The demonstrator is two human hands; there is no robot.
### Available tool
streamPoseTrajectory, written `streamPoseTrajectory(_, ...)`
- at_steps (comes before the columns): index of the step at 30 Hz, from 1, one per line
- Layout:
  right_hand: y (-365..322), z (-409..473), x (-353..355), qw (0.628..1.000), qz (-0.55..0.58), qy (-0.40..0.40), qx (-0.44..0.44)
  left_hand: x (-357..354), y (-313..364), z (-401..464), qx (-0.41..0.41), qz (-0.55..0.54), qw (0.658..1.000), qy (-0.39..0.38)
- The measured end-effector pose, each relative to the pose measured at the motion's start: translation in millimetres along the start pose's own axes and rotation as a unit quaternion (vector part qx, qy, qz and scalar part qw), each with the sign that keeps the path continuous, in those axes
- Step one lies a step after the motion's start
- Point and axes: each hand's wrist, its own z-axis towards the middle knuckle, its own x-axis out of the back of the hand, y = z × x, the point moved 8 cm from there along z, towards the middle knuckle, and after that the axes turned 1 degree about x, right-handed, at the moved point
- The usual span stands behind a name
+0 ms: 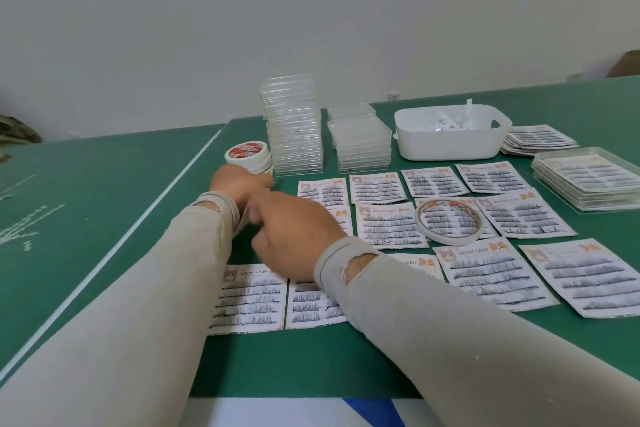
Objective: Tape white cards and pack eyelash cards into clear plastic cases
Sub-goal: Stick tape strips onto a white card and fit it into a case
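Several eyelash cards [391,225] printed "MEOW LASH" lie spread face up on the green table [138,184]. My left hand [239,184] is beside a stack of tape rolls [249,156] and holds a thin white card [241,220] on edge. My right hand [294,236] hovers over the cards at centre, its curled fingers meeting the same white card, most of which is hidden between the hands. A loose tape roll [448,222] rests on the eyelash cards. Two stacks of empty clear plastic cases [294,125] stand behind.
A white bin [450,146] with paper scraps stands at the back right. A pile of eyelash cards [538,139] lies beside it. A stack of filled clear cases [588,184] sits at the right edge. A white line [156,204] crosses the table on the left.
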Motion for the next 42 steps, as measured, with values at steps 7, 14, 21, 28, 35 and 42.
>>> streamPoseTrajectory(7,8,4,17,0.996,-0.035,0.076,0.002,-3,-4,4,-0.010,-0.011,1.000,0.001)
streamPoseTrajectory(14,16,0,3,0.985,-0.166,-0.038,0.036,16,-12,10,0.002,-0.075,0.994,0.080)
streamPoseTrajectory(21,25,-1,-6,0.977,-0.207,-0.048,0.024,47,0,11,-0.044,-0.224,0.967,0.115)
streamPoseTrajectory(28,14,3,6,0.984,-0.178,0.020,0.004,40,5,-11,-0.053,-0.358,0.927,0.096)
streamPoseTrajectory(35,22,-2,-14,0.981,-0.158,-0.108,-0.021,33,14,-22,-0.061,-0.426,0.900,0.075)
streamPoseTrajectory(42,42,-4,5,0.991,0.075,-0.047,-0.099,5,40,-45,-0.082,-0.494,0.865,0.024)
